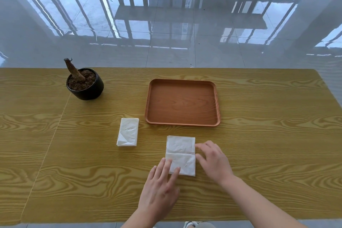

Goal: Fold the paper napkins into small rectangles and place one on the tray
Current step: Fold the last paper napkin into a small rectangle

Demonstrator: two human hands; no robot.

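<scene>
We see a white, crinkled napkin (181, 154), creased across its middle, lying near the table's (268, 135) front edge, just before the tray (182, 102). Left hand (160, 189) open, fingers flat on the napkin's near-left corner; right hand (212, 159) open, fingertips at its right edge. Tray smooth reddish wood, rounded corners. Folded napkin stack (128, 132) left of it. Black pot (85, 84) back left. Yellow woodgrain tabletop.

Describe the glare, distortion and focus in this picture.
Head view: strong window glare streaks the glossy floor; wide-angle bending curves the table edges; tray, napkin and both hands, left, right, look sharp, shadows soft.
</scene>
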